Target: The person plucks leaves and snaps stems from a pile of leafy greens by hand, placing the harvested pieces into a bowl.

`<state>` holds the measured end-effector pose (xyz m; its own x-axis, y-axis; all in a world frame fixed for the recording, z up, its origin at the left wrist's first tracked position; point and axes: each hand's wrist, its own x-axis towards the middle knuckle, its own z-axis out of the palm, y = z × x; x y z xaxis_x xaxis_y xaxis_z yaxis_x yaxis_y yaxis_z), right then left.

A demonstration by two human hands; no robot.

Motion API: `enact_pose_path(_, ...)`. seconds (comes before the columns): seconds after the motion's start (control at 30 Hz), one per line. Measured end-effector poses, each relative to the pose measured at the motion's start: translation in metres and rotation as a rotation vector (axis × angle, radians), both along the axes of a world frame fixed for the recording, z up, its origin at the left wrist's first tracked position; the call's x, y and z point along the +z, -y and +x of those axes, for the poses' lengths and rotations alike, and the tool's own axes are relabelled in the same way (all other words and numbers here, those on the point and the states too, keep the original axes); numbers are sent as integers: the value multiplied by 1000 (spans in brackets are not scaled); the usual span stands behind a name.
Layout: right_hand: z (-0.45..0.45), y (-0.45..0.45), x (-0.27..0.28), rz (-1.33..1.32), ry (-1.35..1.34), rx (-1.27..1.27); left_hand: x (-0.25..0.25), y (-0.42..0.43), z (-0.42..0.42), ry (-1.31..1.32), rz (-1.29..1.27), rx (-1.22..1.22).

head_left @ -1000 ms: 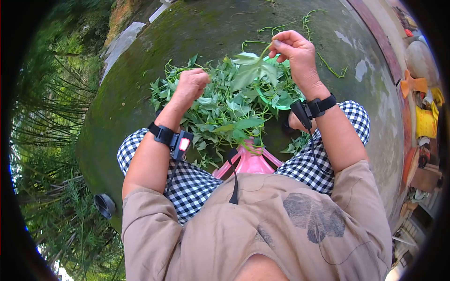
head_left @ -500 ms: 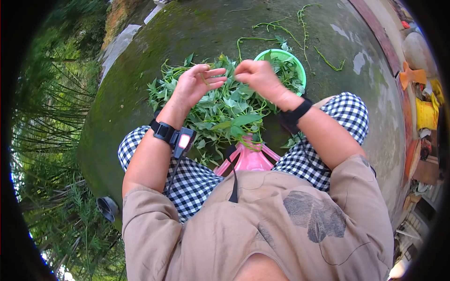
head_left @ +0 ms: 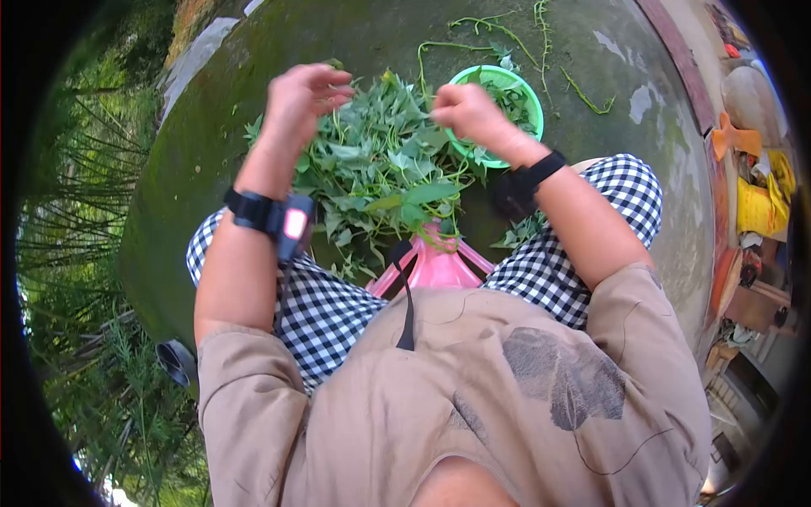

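Note:
A heap of leafy green vines (head_left: 397, 160) lies in front of me, spilling onto a pink plastic stool (head_left: 439, 266). Over the heap's left side is my left hand (head_left: 300, 101), slightly blurred, its fingers stretched and parted from the thumb. A small bit of green shows just behind its fingertips; whether it touches them is unclear. My right hand (head_left: 475, 118) is closed in a pinch above the near left rim of a light green basket (head_left: 538, 106), which holds leaves. What the pinch holds, if anything, is hidden.
Stripped vine stems (head_left: 545, 42) lie on the mossy concrete ground (head_left: 338, 34) beyond the basket. A dark pot-like object (head_left: 176, 363) stands at left beside dense plants. An orange object (head_left: 737, 137) and a yellow bag (head_left: 760, 207) are along the right edge.
My left hand has moved left and away from me, apart from my right hand. The right hand stays pinched near the basket. The whole view has shifted slightly.

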<state>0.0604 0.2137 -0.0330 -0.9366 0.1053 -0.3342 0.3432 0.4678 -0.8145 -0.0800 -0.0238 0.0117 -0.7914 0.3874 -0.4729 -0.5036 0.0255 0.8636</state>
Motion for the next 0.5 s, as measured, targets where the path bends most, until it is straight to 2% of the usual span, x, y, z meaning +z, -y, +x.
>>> enact_pose_path(0.1, 13, -48, -33, 272, -1, -162, 4, 60, -48, -379, -561, 24)
enact_pose_path(0.13, 16, -63, -48, 331, 80, -224, 8, 74, -50, -575, -699, 138)
enact_pose_path(0.17, 23, -70, -46, 414, 142, -294, -10, 110, -78, -833, -1050, 26)
enact_pose_path(0.23, 35, -78, -46, 556, 274, -315, -16, 136, -75, -958, -1418, 142)
enact_pose_path(0.33, 49, -65, -85, 611, 347, 57, 12, 157, -74, -248, -1267, -190)
enact_pose_path(0.37, 60, -52, -95, 556, 362, 251, -1, 164, -74, -306, -1312, -160)
enact_pose_path(0.4, 58, -50, -101, 540, 398, 274, -18, 171, -79, -368, -1358, -130)
enact_pose_path(0.43, 69, -30, -98, 303, 469, 456, -22, 173, -76, -451, -1371, -102)
enact_pose_path(0.5, 90, 13, -103, 148, 507, 762, -22, 168, -62, -640, -1368, -47)
